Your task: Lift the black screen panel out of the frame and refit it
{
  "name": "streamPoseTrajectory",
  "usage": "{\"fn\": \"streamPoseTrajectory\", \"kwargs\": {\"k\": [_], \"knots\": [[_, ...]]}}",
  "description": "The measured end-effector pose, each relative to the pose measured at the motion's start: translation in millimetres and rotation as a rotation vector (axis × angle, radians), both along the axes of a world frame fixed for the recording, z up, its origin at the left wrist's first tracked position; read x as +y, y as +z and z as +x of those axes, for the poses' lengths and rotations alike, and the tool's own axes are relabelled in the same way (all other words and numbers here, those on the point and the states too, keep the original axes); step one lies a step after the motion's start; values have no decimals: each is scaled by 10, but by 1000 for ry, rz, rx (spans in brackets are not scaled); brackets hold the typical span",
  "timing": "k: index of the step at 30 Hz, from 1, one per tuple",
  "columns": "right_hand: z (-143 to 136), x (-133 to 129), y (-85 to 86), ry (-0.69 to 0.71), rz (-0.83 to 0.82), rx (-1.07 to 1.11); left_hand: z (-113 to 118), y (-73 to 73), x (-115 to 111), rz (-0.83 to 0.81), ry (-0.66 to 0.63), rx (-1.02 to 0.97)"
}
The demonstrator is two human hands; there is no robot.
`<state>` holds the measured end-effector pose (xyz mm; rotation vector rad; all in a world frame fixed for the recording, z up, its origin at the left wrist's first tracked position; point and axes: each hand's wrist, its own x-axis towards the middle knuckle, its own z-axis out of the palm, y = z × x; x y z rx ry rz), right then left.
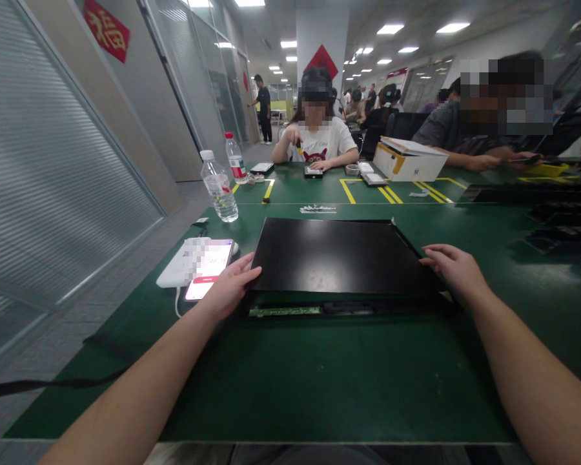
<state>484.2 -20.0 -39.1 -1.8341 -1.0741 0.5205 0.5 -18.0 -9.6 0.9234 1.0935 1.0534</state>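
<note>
1. Nearest, a dark frame (358, 309) and its circuit strip (285, 311) lie exposed on the green surface (319, 387).
2. The left hand (231, 284) pinches the black panel's (339, 255) left edge; the right hand (458, 268) curls at its right edge, grip unclear.
3. Between the hands, beyond the strip, the panel appears loosened along its near side but not yet clear of the frame.
4. Beyond stands a bottle (220, 187); across sits a co-worker (337, 137).

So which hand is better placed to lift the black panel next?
Probably your left hand: its thumb laps over the left edge of the black panel, while your right hand has only fingertips at or near the right edge.
</note>
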Motion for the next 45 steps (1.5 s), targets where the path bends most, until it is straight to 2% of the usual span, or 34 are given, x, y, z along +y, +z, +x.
{"fn": "streamPoseTrajectory", "kwargs": {"k": [14, 26, 33, 40, 45], "knots": [[62, 20, -18, 23, -72, -286, -15, -47, 12, 26, -11, 30], [75, 18, -16, 5, -173, -324, -44, -100, 45, 54, -60, 27], [15, -15, 8, 26, -142, -390, -32, -57, 12, 37, -46, 36], [-55, -43, 7, 71, -69, -555, -34, -64, 6, 47, -42, 49], [-54, -47, 13, 84, -82, -561, -34, -76, 14, 65, -55, 23]]}}
